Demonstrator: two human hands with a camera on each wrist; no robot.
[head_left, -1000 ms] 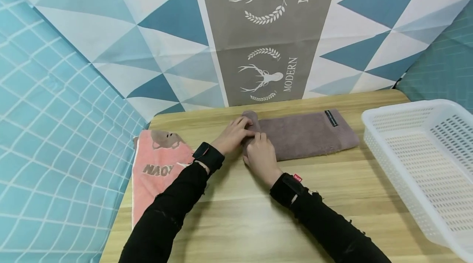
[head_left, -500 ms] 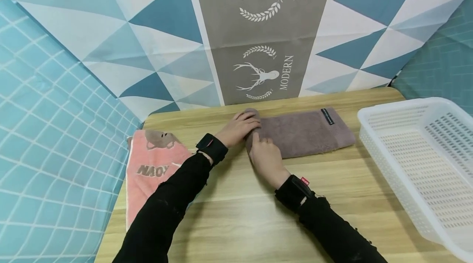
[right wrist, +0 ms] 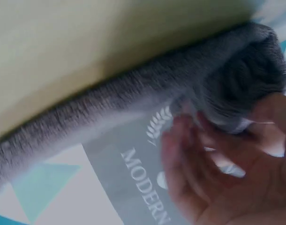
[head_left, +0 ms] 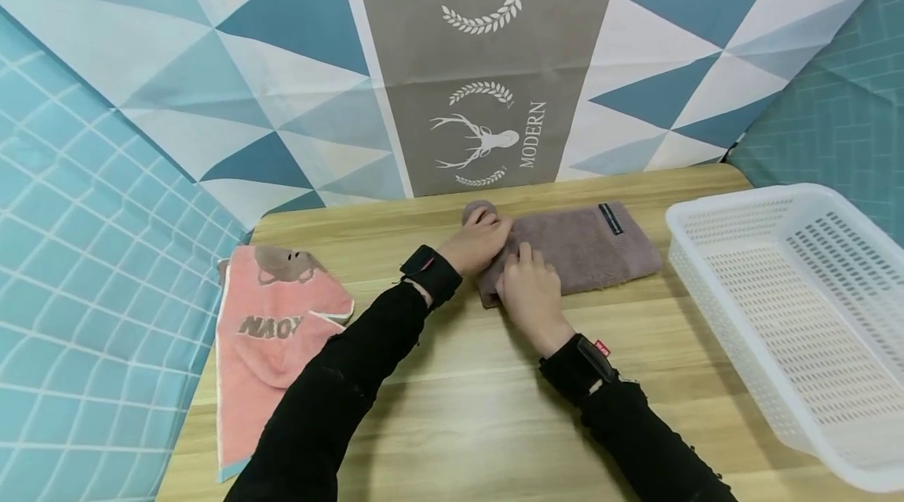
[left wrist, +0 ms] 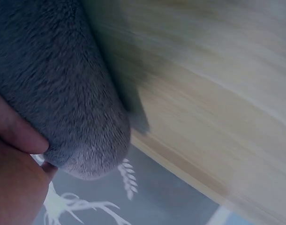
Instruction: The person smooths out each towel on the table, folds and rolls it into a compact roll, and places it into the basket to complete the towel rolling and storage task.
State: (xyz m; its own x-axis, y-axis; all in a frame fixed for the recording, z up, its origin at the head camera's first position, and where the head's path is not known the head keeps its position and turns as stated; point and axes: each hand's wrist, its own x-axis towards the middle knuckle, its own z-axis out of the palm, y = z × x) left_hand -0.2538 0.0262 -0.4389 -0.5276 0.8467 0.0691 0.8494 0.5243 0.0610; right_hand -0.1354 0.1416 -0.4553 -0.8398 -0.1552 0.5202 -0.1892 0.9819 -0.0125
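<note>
A mauve-brown towel [head_left: 582,247] lies lengthwise near the table's back edge, its left end turned up into a roll and its right end flat with a dark label. My left hand [head_left: 479,241] is bent over the far part of the roll; in the left wrist view its fingers [left wrist: 21,133] hold the roll's rounded end. Nearer me, my right hand [head_left: 531,294] grips the near part of the roll with curled fingers. The right wrist view shows its thumb against the coiled end, while the other fingers are blurred at the towel.
A pink towel [head_left: 278,361] with a bear figure lies at the table's left side, partly behind the left sleeve. On the right stands a white plastic basket [head_left: 738,384]. Patterned cloth hangs behind the wooden table [head_left: 452,423].
Both hands have moved rightward along the towel with the roll. The flat part of the towel is shorter. The head view has shifted a little.
</note>
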